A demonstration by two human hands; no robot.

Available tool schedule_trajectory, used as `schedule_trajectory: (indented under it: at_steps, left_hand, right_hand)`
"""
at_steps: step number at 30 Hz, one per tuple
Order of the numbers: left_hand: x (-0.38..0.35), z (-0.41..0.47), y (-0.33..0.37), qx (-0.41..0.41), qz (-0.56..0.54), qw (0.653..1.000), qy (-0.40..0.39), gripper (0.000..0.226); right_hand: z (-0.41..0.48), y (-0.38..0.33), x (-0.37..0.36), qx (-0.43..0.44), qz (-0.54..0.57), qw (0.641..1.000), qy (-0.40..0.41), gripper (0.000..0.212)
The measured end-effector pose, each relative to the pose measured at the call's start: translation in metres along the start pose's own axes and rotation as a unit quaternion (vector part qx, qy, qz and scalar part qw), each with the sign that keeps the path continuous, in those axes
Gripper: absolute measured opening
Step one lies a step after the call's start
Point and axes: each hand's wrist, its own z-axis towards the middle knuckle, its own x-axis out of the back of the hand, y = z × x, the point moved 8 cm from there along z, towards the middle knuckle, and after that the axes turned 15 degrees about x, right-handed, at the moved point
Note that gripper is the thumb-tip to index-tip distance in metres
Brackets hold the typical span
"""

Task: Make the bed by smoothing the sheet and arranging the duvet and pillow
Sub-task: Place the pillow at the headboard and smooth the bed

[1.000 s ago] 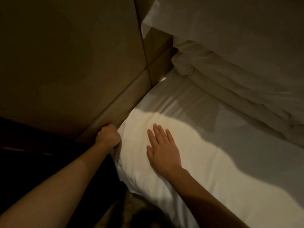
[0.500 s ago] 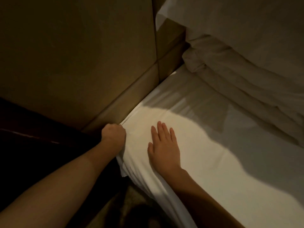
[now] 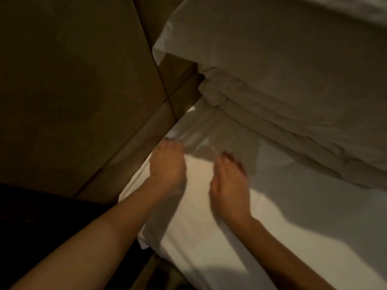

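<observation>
Along the left edge of the mattress, where the white sheet meets the padded headboard, both my hands lie on the cloth. My left hand sits at the sheet's very edge, just beside the headboard's lower panel, with its fingertips pointing far and reaching a band of wrinkles. Motion blur smears them, so I cannot tell whether they curl into the fabric or only press on it. My right hand rests a little to the right, apart from the left, palm down on the sheet. Its fingers are held together and nearly straight, gripping nothing.

Bright light falls across the near part of the sheet, while the far part lies in shadow. Far and to the right, the duvet sits on the sheet in a folded, rumpled stack. The pillow lies above it, one corner overhanging toward the headboard. At the near left is a dark surface, too dim to make out.
</observation>
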Motion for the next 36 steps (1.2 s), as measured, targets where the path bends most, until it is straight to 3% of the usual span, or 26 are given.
schedule_trajectory:
  at_steps: [1,4,7,10,14,17,20,22,24,27,29,32,36]
  left_hand:
    - [0.002,-0.001,0.017,-0.032,-0.054,0.998,0.019,0.055]
    - [-0.035,-0.023,0.041,-0.089,-0.081,0.992,-0.048,0.050]
    - [-0.078,-0.054,-0.012,0.010,-0.079,0.994,-0.081,0.053]
    - [-0.095,-0.070,-0.071,0.124,-0.084,0.985,-0.091,0.060]
    - [-0.084,-0.063,-0.070,0.136,-0.044,0.987,-0.067,0.057]
    - [-0.051,-0.050,-0.011,0.053,-0.079,0.995,-0.018,0.052]
    - [-0.045,-0.067,0.045,-0.072,-0.129,0.989,-0.028,0.049]
    - [-0.061,-0.093,0.045,-0.088,-0.119,0.987,-0.064,0.049]
    - [-0.074,-0.106,0.024,-0.046,-0.103,0.992,-0.064,0.051]
    - [-0.078,-0.107,0.021,-0.026,-0.072,0.995,-0.056,0.054]
    - [-0.077,-0.104,0.023,0.016,-0.051,0.998,-0.043,0.055]
    - [-0.061,-0.104,0.037,0.077,-0.036,0.995,-0.045,0.053]
    - [-0.028,-0.107,0.126,0.001,-0.093,0.994,-0.055,0.051]
  right_hand:
    - [0.000,0.024,0.005,-0.024,-0.058,0.998,-0.015,0.054]
    - [-0.016,0.076,0.008,-0.108,-0.172,0.976,-0.079,0.058]
    - [-0.031,0.079,-0.007,-0.127,-0.180,0.968,-0.116,0.063]
    - [-0.034,0.037,-0.026,-0.044,-0.150,0.976,-0.151,0.063]
    - [-0.054,-0.021,-0.042,0.086,-0.090,0.977,-0.176,0.060]
    - [-0.080,-0.061,-0.056,0.202,-0.064,0.956,-0.203,0.054]
    - [-0.091,-0.074,-0.029,0.255,0.022,0.956,-0.144,0.039]
    - [-0.090,-0.043,0.012,0.192,0.012,0.981,-0.039,0.048]
    - [-0.086,0.024,0.054,0.051,-0.054,0.997,0.022,0.044]
    - [-0.102,0.146,0.087,-0.156,-0.174,0.971,-0.054,0.054]
    - [-0.120,0.180,0.085,-0.201,-0.183,0.956,-0.113,0.063]
    - [-0.137,0.154,0.065,-0.112,-0.157,0.970,-0.151,0.063]
    - [-0.157,0.101,0.060,0.053,-0.082,0.977,-0.190,0.060]
